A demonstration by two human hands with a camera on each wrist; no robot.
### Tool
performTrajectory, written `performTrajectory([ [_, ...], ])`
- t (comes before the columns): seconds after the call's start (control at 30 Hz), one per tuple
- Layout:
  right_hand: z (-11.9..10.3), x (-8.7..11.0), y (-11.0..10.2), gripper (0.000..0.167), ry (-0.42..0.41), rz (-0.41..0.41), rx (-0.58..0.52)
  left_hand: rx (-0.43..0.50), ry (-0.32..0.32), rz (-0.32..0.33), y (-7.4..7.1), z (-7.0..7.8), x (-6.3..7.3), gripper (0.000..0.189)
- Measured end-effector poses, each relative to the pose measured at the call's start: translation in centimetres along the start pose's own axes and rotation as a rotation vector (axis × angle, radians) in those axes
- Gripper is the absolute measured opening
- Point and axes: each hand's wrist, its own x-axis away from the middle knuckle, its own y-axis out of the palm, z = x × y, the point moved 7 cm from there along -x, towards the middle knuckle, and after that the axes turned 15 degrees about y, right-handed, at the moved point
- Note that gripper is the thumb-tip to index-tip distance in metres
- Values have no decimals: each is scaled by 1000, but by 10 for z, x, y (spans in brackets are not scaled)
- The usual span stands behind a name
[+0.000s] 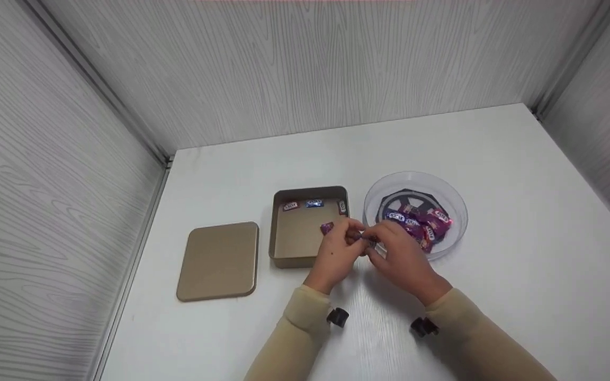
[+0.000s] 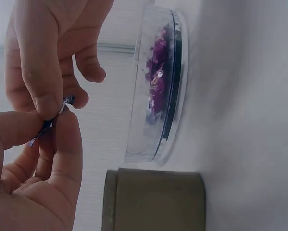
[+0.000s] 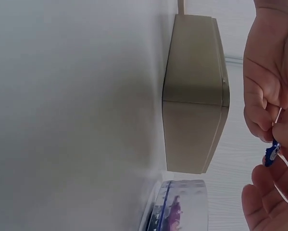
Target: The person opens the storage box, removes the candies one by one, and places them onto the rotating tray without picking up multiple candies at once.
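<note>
In the head view my left hand [image 1: 334,256] and right hand [image 1: 403,259] meet over the gap between a square gold tin [image 1: 290,263] and a clear round dish [image 1: 461,198]. Between thumb and finger, both hands pinch a small blue-wrapped candy [image 2: 46,126]; fingers cover most of it. A bit of its blue wrapper [image 3: 272,155] sticks out in the right wrist view. Inside the tin, a red candy [image 1: 290,206], a blue candy [image 1: 314,203] and a dark candy [image 1: 342,206] lie along the far side. A purple candy [image 1: 326,228] shows beside my left fingers.
Several purple, blue and red wrapped candies [image 1: 413,226] lie heaped in the dish, over a film-reel pattern. Left of the tin, its flat gold lid [image 1: 218,262] rests on the white table [image 1: 522,227]. Grey wood-grain panels [image 1: 305,69] stand around the table.
</note>
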Motion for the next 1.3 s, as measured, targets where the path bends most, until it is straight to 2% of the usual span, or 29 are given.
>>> performTrajectory([
  [0.13,1,0,0,21,-15,18,31,5,1,-13,3,-1,1,18],
  [0.23,5,-1,0,21,8,9,41,-47,4,-25,2,-2,3,17],
  [0.33,19,-8,-4,20,94,-17,32,-118,10,-11,-4,-4,3,16],
  [0.47,48,-19,-16,22,231,-25,33,-213,10,34,-17,-11,3,18],
  [0.57,69,-25,-24,22,301,-27,61,-332,-3,59,-28,-19,3,19],
  [0.67,86,-28,-28,25,355,-49,87,-507,-13,72,-39,-26,1,18],
  [0.8,102,-31,-28,29,408,-69,106,-722,6,64,-48,-32,-5,17],
  [0.9,112,-33,-28,29,435,-70,126,-811,-8,32,-49,-38,-8,20],
  [1.1,119,-33,-27,27,463,-97,139,-855,-139,-48,-48,-53,-9,38],
  [1.3,116,-35,-31,28,464,-90,126,-835,-190,-134,-47,-52,-13,47],
])
